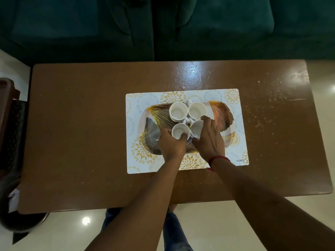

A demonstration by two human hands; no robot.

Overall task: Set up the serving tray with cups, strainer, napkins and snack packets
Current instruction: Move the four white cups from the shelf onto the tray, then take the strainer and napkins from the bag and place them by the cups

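**Four cups clustered mid-tray, both hands on the near pair**

I see the tray (224, 113) lying with its long axis across the frame, on a patterned placemat (241, 142) at centre of the brown desk (81, 124). Four white cups stand bunched together at the tray's middle. My left hand (171, 144) has its grip closed around the lower-left cup (179, 130), thumb over the rim. My right hand (210, 138) is clamped on the lower-right cup (197, 126), which tilts toward the others. The two upper cups (178, 110) stand upright, untouched, just above both grips. I judge the cups still need spacing out. No strainer, napkins or packets show on the tray. A dark green sofa (163, 24) fills the top of the frame; pale floor tiles (54, 232) lie below.
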